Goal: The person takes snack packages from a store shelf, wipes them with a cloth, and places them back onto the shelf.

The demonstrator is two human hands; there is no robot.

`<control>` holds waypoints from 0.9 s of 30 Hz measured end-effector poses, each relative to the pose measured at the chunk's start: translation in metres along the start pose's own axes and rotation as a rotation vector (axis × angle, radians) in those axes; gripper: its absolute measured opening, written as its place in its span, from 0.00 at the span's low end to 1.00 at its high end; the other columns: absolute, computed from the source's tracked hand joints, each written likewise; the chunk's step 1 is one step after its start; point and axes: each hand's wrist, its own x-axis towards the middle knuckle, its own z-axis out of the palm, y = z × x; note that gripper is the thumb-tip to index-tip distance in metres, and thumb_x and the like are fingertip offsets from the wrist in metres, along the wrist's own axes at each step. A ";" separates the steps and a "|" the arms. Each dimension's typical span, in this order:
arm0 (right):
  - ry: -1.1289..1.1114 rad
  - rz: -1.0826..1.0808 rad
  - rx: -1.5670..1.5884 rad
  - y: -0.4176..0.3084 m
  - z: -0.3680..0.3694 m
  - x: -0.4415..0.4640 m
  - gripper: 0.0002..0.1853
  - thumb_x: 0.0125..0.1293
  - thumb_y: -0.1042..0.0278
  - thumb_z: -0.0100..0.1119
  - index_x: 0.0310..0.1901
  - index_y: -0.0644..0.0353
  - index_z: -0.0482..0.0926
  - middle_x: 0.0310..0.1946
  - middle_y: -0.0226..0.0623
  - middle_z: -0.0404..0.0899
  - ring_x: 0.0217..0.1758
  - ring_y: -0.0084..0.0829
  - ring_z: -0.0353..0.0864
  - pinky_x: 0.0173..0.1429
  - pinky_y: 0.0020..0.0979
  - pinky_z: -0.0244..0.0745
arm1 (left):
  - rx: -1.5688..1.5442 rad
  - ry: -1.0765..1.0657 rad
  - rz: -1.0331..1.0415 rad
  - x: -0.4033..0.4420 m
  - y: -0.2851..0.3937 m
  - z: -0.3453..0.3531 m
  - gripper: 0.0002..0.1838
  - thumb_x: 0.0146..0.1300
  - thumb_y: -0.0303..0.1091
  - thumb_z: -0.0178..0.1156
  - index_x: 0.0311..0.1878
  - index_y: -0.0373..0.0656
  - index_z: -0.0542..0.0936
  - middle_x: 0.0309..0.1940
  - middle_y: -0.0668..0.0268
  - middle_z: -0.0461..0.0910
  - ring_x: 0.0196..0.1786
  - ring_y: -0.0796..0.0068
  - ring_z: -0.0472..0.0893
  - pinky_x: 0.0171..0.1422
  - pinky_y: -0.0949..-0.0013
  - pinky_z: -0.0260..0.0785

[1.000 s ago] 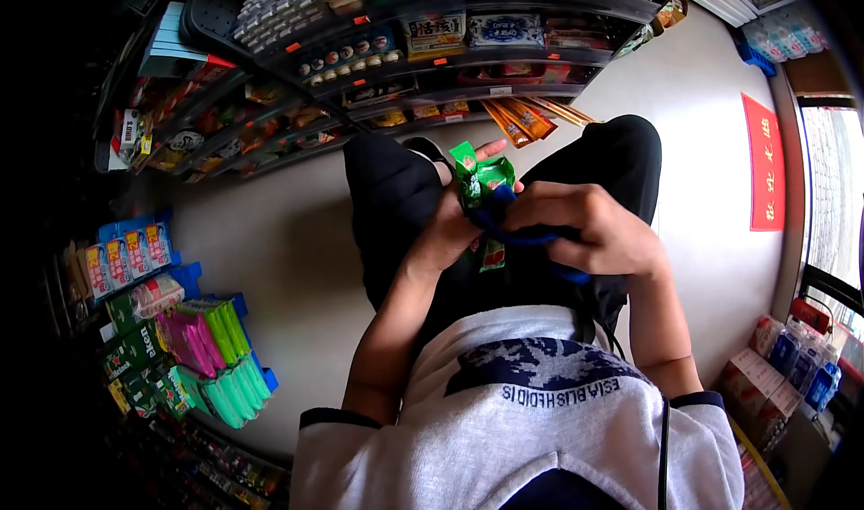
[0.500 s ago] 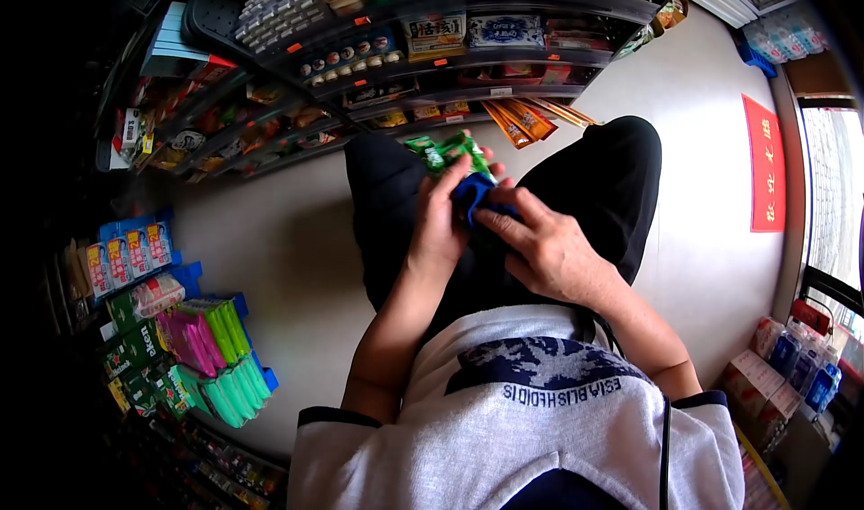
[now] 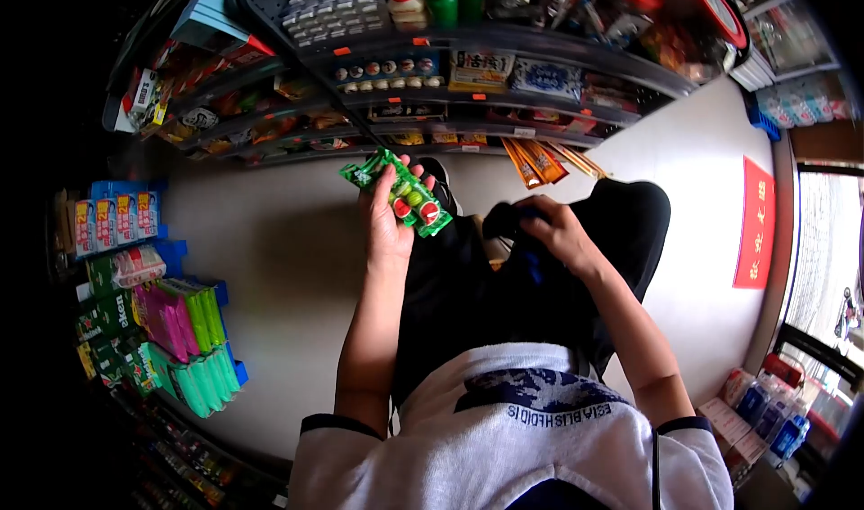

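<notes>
In my left hand (image 3: 387, 217) lies a shiny green candy packet (image 3: 409, 193) printed with red watermelon slices and green round fruit. The fingers wrap behind it and the thumb presses on its front. Over my right thigh, my right hand (image 3: 558, 231) is closed around a dark blue cloth (image 3: 533, 269). Part of the cloth looks almost black and blends into my black trousers (image 3: 621, 222), so its full outline is hard to make out. The two hands are apart, the packet on the left and the cloth on the right.
Shop shelves (image 3: 531, 105) of packaged snacks and bottles run ahead of my knees. Orange packets (image 3: 531, 163) jut from the lowest shelf. Wet-wipe-like packs (image 3: 193, 375) and boxes stand at left. A red sign (image 3: 754, 222) and bottled packs (image 3: 765, 411) are at right.
My hands have separated. The left moved left with the green packet, turning its printed face up. The right drew the blue cloth away from the packet, lower and to the right.
</notes>
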 end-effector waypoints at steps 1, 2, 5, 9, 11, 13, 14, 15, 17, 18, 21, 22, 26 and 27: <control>0.034 0.110 0.200 -0.001 -0.001 0.019 0.19 0.60 0.71 0.54 0.52 0.69 0.72 0.41 0.39 0.78 0.43 0.27 0.78 0.48 0.26 0.73 | 0.035 -0.004 0.043 0.005 0.004 -0.004 0.11 0.65 0.33 0.57 0.49 0.42 0.76 0.45 0.62 0.78 0.46 0.67 0.79 0.53 0.54 0.74; 0.066 0.224 0.398 -0.003 -0.001 0.037 0.20 0.61 0.70 0.54 0.54 0.70 0.71 0.40 0.38 0.78 0.42 0.26 0.79 0.46 0.25 0.74 | 0.067 -0.003 0.085 0.011 0.007 -0.009 0.11 0.65 0.33 0.57 0.49 0.41 0.76 0.45 0.62 0.78 0.45 0.67 0.79 0.52 0.53 0.75; 0.002 0.214 0.685 0.010 0.007 0.098 0.21 0.56 0.71 0.57 0.52 0.68 0.70 0.38 0.38 0.76 0.41 0.29 0.76 0.46 0.28 0.74 | 0.087 0.033 0.165 0.024 0.009 -0.019 0.13 0.65 0.32 0.56 0.51 0.40 0.74 0.45 0.60 0.77 0.45 0.66 0.79 0.49 0.54 0.77; 0.046 0.172 0.511 0.046 0.031 0.182 0.26 0.50 0.79 0.59 0.54 0.65 0.66 0.40 0.41 0.74 0.42 0.34 0.77 0.45 0.31 0.77 | 0.011 0.023 0.146 0.034 0.001 -0.032 0.23 0.66 0.31 0.55 0.63 0.43 0.66 0.45 0.59 0.76 0.44 0.67 0.79 0.47 0.53 0.77; 0.214 -0.024 0.055 0.133 0.042 0.245 0.28 0.51 0.74 0.61 0.56 0.63 0.67 0.43 0.42 0.77 0.45 0.39 0.78 0.50 0.36 0.74 | 0.026 -0.001 0.145 0.036 -0.001 -0.024 0.25 0.66 0.31 0.54 0.66 0.42 0.63 0.44 0.60 0.75 0.43 0.67 0.79 0.47 0.55 0.78; 0.395 -0.115 -0.451 0.102 0.053 0.254 0.28 0.51 0.66 0.64 0.55 0.63 0.68 0.46 0.50 0.75 0.50 0.50 0.75 0.55 0.41 0.70 | 0.051 0.021 0.136 0.038 0.004 -0.019 0.26 0.66 0.31 0.54 0.67 0.42 0.62 0.44 0.60 0.75 0.43 0.68 0.79 0.47 0.57 0.77; 0.336 -0.107 -0.497 0.092 0.050 0.263 0.28 0.52 0.63 0.64 0.54 0.64 0.69 0.47 0.53 0.75 0.51 0.53 0.73 0.57 0.43 0.68 | 0.059 0.031 0.131 0.041 0.005 -0.016 0.26 0.66 0.31 0.54 0.67 0.42 0.62 0.44 0.61 0.74 0.43 0.68 0.79 0.47 0.57 0.77; 0.361 -0.108 -0.504 0.097 0.051 0.274 0.25 0.53 0.63 0.62 0.52 0.64 0.71 0.47 0.55 0.74 0.51 0.53 0.73 0.57 0.43 0.68 | 0.042 0.043 0.129 0.043 0.007 -0.015 0.26 0.66 0.31 0.53 0.67 0.42 0.62 0.44 0.61 0.74 0.43 0.68 0.78 0.47 0.58 0.77; 0.455 -0.239 -0.593 0.136 0.055 0.303 0.16 0.59 0.62 0.56 0.44 0.65 0.76 0.44 0.55 0.75 0.50 0.53 0.73 0.55 0.45 0.68 | 0.017 0.051 0.106 0.045 0.008 -0.017 0.26 0.66 0.30 0.52 0.67 0.42 0.61 0.44 0.60 0.74 0.44 0.67 0.78 0.48 0.57 0.77; 0.549 -0.224 -0.704 0.170 0.056 0.327 0.14 0.61 0.62 0.53 0.41 0.64 0.78 0.40 0.54 0.77 0.48 0.53 0.74 0.54 0.47 0.67 | -0.006 0.041 0.090 0.047 0.007 -0.019 0.27 0.66 0.30 0.52 0.67 0.42 0.60 0.44 0.60 0.74 0.44 0.67 0.78 0.48 0.57 0.77; 0.659 -0.334 -0.711 0.186 0.060 0.344 0.15 0.62 0.61 0.52 0.43 0.63 0.76 0.42 0.52 0.76 0.50 0.52 0.72 0.56 0.47 0.65 | -0.011 0.049 0.061 0.049 0.012 -0.019 0.29 0.65 0.29 0.53 0.68 0.42 0.58 0.44 0.59 0.73 0.44 0.66 0.78 0.48 0.57 0.77; 0.604 -0.308 -0.666 0.178 0.062 0.346 0.15 0.63 0.61 0.52 0.44 0.63 0.76 0.43 0.52 0.75 0.51 0.52 0.71 0.57 0.46 0.64 | -0.031 0.045 0.053 0.051 0.013 -0.021 0.29 0.66 0.29 0.54 0.68 0.42 0.57 0.44 0.59 0.73 0.44 0.66 0.78 0.49 0.58 0.76; 0.418 -0.276 -0.532 0.158 0.053 0.353 0.17 0.64 0.60 0.51 0.48 0.62 0.73 0.48 0.51 0.72 0.55 0.49 0.68 0.60 0.45 0.61 | -0.043 0.041 0.052 0.055 0.010 -0.027 0.29 0.64 0.28 0.55 0.68 0.43 0.59 0.43 0.60 0.75 0.43 0.66 0.79 0.46 0.57 0.78; 0.378 -0.277 -0.508 0.156 0.052 0.354 0.17 0.64 0.59 0.51 0.50 0.62 0.72 0.49 0.50 0.71 0.56 0.48 0.67 0.61 0.44 0.60 | -0.045 0.044 0.047 0.056 0.011 -0.026 0.30 0.63 0.29 0.56 0.68 0.43 0.59 0.43 0.60 0.76 0.42 0.66 0.79 0.46 0.57 0.78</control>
